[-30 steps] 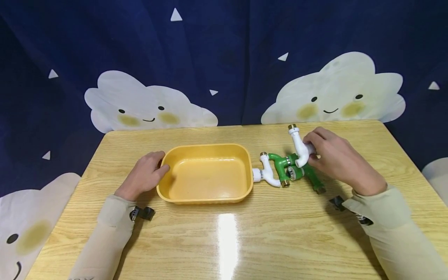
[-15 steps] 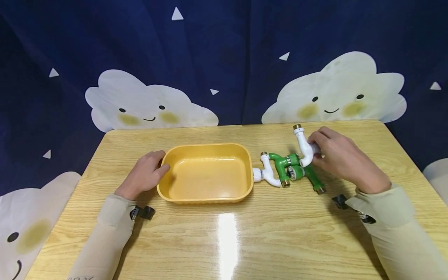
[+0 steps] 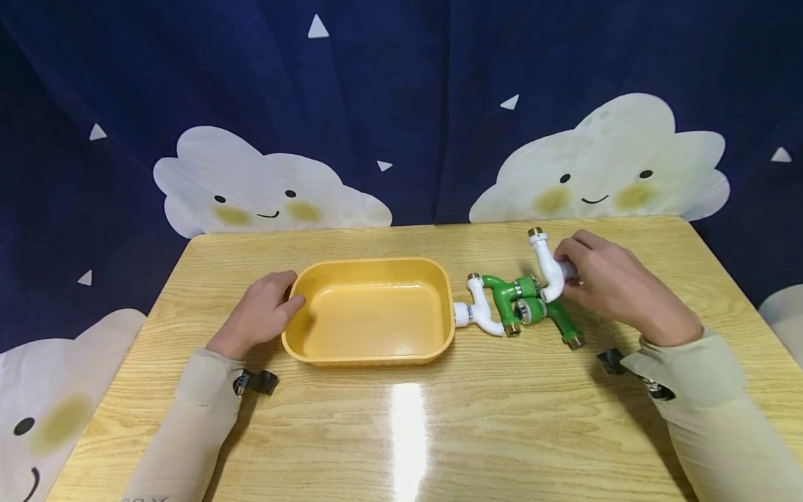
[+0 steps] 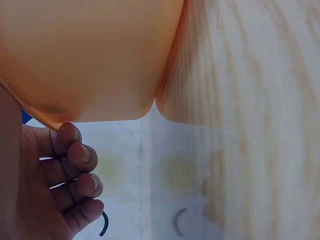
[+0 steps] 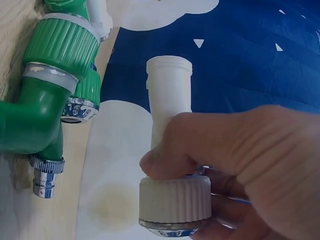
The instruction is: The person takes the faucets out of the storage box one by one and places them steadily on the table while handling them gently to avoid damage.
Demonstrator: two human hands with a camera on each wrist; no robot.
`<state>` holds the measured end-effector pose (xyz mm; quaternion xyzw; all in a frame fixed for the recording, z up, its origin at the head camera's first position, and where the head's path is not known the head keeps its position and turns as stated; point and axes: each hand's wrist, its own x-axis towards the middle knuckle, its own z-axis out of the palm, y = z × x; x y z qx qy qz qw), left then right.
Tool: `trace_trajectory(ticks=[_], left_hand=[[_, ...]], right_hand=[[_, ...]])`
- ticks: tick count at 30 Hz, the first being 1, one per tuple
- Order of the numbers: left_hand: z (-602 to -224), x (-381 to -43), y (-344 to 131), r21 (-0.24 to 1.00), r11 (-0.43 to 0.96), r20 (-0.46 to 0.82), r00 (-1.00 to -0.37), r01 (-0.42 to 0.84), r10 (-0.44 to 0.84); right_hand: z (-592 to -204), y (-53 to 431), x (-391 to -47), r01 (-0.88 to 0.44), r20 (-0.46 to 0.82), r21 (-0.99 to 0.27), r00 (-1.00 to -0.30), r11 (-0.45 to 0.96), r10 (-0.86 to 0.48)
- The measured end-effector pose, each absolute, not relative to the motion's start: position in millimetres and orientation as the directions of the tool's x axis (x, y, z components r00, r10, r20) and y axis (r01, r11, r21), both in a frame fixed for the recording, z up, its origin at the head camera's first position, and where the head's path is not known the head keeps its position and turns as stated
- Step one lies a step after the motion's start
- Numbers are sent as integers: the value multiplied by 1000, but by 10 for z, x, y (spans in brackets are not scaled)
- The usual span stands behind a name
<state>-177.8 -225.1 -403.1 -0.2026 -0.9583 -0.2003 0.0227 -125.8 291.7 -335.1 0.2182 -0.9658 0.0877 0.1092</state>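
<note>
My left hand (image 3: 260,314) holds the left rim of a yellow plastic basin (image 3: 370,360). Its thumb lies over the rim; the curled fingers sit outside the wall, as the left wrist view shows. My right hand (image 3: 617,289) pinches a white tap (image 3: 551,273) near its ribbed knob (image 5: 175,200), thumb on the body. The tap's brass-coloured threaded end points up and away, over two green taps. One green tap (image 3: 505,301) lies farther left; the other green tap (image 3: 564,322) lies partly beneath the held tap and hand. A second white tap (image 3: 481,312) lies against the basin's right side.
A wood-grain table (image 3: 502,425) carries everything, with bare surface in front of the basin. A dark blue curtain (image 3: 414,104) with cloud prints hangs behind the table's back edge. Small black devices are strapped at both wrists.
My right hand has shifted slightly right with the white tap in its grip, uncovering more of the green taps. The left hand and basin have stayed put.
</note>
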Motion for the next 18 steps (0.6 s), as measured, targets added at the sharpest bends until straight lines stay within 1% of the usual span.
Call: trace_trajectory(ticks=[10,18], left_hand=[[-4036,-1772,-2246,384,837,115,-920,390,375],[-4032,-1772,-2248,392,835,118,-921,387,372]], right_hand=[[-3382,2967,-1286,-408,199,-125,-903,904,-380],[-3378,2990,-1304,-350,141,-148,-933,925,-331]])
